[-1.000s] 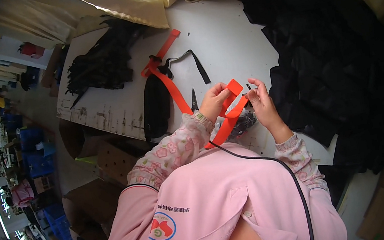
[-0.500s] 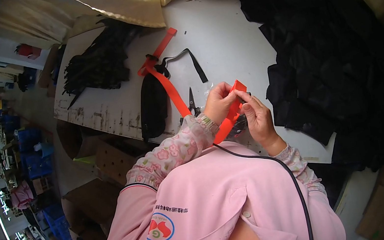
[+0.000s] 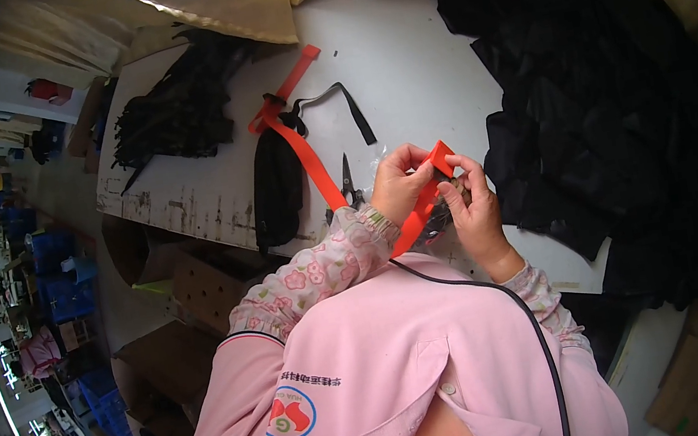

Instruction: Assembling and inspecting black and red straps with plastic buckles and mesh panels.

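- black strips point(image 3: 172, 118): thin, limp, ragged-ended, bunched on the smooth white table point(image 3: 403, 38).
- black pouch point(image 3: 278, 192): soft, long cloth; a flat orange band point(image 3: 307, 159) winds by its top.
- scissors point(image 3: 348, 184): dark, pointed.
- left hand point(image 3: 401, 183): thumb and fingers pinching the orange strap point(image 3: 440, 153), bright, flat, folded, between both hands.
- right hand point(image 3: 476, 210): fingers bent at the strap's fold; i cannot tell its exact grip.
- black cloth point(image 3: 596, 118): matte, heaped in overlapping layers.

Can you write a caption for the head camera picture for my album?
Left hand and right hand meet at an orange strap above a white table piled with black fabric.
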